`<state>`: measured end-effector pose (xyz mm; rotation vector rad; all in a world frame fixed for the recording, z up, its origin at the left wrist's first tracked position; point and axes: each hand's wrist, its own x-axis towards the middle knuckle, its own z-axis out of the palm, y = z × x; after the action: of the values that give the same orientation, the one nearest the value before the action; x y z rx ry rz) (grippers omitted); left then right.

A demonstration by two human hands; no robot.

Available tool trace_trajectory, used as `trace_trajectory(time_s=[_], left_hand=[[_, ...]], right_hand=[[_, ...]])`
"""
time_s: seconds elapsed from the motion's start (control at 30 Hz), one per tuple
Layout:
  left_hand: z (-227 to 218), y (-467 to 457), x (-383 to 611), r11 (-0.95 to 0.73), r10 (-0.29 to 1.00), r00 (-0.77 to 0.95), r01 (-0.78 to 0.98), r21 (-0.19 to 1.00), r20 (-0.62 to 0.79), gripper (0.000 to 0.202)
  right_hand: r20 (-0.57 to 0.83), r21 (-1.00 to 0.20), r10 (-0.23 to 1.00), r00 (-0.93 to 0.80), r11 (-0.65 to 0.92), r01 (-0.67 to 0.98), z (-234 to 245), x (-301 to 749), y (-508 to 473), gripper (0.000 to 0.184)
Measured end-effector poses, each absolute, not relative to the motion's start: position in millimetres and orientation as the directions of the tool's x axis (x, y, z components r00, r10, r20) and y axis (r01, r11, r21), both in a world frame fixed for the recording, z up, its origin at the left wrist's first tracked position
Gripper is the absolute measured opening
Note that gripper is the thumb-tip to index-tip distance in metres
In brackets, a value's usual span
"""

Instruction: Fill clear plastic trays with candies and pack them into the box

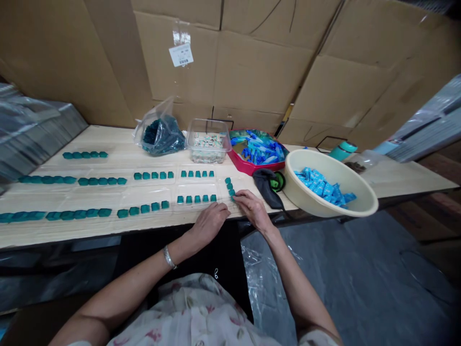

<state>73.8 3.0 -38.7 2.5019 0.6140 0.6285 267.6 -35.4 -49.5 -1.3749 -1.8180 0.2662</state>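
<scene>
Right hand [250,206], one: fingertips gathered at the near end of a short column of teal pieces [229,186]; whether the end piece is pinched or merely touched, I cannot tell from where I stand. Left hand [212,218], one: just beside the right, back upward, fingers curled at the table's near edge; whether anything is held beneath them, I cannot tell. Silver bracelet [169,257], on the left wrist.

Teal pieces, the column: directly ahead of the right fingertips, standing apart from the rest. Teal pieces, near rows: left of both hands, the closest [197,198] counting five, spaced apart. Teal pieces, far rows: beyond these, the closest [197,174] likewise five. Further rows, well left of the hands: pieces set close together.

Dark cloth item [264,187], green inside: just right of the right hand. Cream basin [292,190]: farther right, holding blue packets [317,185]. Red tray [248,168]: beyond the right hand, holding slender blue items [259,150]. Clear tub [201,156]: beyond the hands, left of the tray, holding small pale pieces. Clear bag [167,113]: left of the tub, dark teal contents. Pale wooden table [122,139]: under all these goods.
</scene>
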Motion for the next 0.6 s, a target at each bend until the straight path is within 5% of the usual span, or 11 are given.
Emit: trace_trajectory(time_s=[0.13,0.23,0.37,0.47,0.6], left_hand=[[-41.0,5.2,74.1,-0.752,0.538,0.788,0.288,0.592,0.300,0.025],[-39.7,7.7,75.7,-0.639,0.600,0.746,0.229,0.734,0.290,0.020],[-30.2,15.4,75.1,-0.080,0.782,0.620,-0.005,0.997,0.066,0.033],[-20.8,22.2,73.4,0.317,0.783,0.613,-0.240,0.918,-0.110,0.046],[-10.6,26.3,76.0,0.418,0.763,0.633,-0.327,0.848,-0.132,0.046]], right_hand=[[0.448,-0.544,0.881,-0.152,0.404,0.736,-49.4,272.4,-35.8,0.028],[0.442,-0.531,0.873,-0.208,0.441,0.724,-46.7,276.7,-34.8,0.029],[0.447,-0.557,0.878,-0.170,0.422,0.715,-32.7,273.6,-37.6,0.029],[0.484,-0.650,0.875,0.000,0.360,0.669,-17.6,257.2,-43.3,0.026],[0.467,-0.729,0.884,0.033,0.364,0.581,-7.5,226.5,-45.0,0.023]])
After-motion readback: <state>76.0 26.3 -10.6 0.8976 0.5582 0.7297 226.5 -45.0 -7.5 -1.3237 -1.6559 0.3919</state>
